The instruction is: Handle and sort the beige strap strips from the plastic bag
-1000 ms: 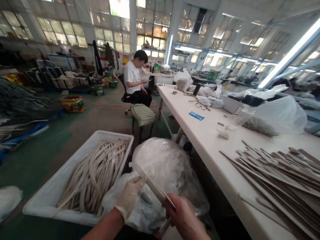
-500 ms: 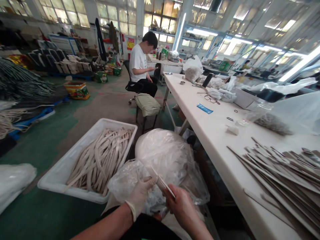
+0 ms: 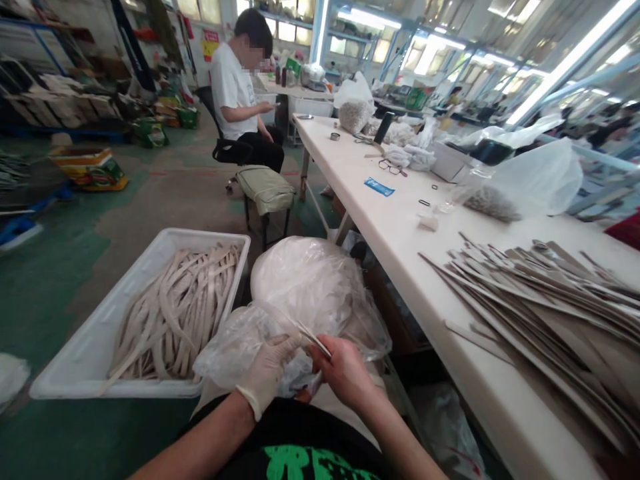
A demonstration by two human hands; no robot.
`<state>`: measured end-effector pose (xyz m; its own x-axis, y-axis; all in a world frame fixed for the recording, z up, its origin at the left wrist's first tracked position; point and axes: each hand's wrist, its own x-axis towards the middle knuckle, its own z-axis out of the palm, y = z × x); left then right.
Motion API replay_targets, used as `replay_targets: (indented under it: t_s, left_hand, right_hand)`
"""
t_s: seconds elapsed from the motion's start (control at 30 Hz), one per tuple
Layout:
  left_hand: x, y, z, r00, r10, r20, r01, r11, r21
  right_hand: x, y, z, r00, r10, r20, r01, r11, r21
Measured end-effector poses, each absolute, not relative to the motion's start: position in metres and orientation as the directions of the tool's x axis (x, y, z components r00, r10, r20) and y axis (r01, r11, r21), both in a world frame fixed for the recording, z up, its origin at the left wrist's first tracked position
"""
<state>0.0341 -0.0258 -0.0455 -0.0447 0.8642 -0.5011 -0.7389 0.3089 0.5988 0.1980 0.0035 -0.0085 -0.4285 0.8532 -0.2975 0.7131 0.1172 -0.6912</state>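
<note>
In the head view, a pale, thin strap (image 3: 306, 331) runs between my two hands over my lap. My left hand (image 3: 273, 367), in a whitish glove, is closed on its left part. My bare right hand (image 3: 345, 373) grips the end nearer me, fingers wrapped round it. Whether the strap is one piece or a few layers is hard to tell. Right behind my hands lies a large clear plastic bag (image 3: 310, 280) with pale contents. To the left, a white plastic bin (image 3: 70, 357) holds many loose beige straps (image 3: 175, 313).
A long white table (image 3: 380, 230) runs along my right, with a pile of brown-grey strips (image 3: 540, 313), glasses (image 3: 393, 168), a blue packet (image 3: 379, 187) and plastic bags on it. Ahead, a stool with a green cushion (image 3: 265, 187) stands near a seated person (image 3: 240, 93).
The view has turned right and tipped down, so the bin and table shift left in the picture. My hands keep their hold on the strap and are slightly closer together.
</note>
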Motion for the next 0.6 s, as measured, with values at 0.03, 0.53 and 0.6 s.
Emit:
replay_targets:
  t_s: [0.03,0.53,0.6]
  left_hand:
    - [0.032,-0.025,-0.044,-0.049,0.858,-0.512,-0.736,0.316,0.599]
    - [0.05,-0.033,-0.035,0.091,0.833,-0.546,-0.666,0.459,0.588]
    - [0.041,-0.03,-0.032,0.074,0.832,-0.55,-0.677,0.447,0.585]
  right_hand:
    - [0.201,0.003,-0.006,-0.439,0.844,-0.308,0.701,0.107,-0.705]
    - [0.2,0.006,-0.008,-0.362,0.927,-0.098,0.705,0.203,-0.68]
    - [0.208,0.012,-0.01,-0.33,0.943,-0.041,0.667,0.202,-0.717]
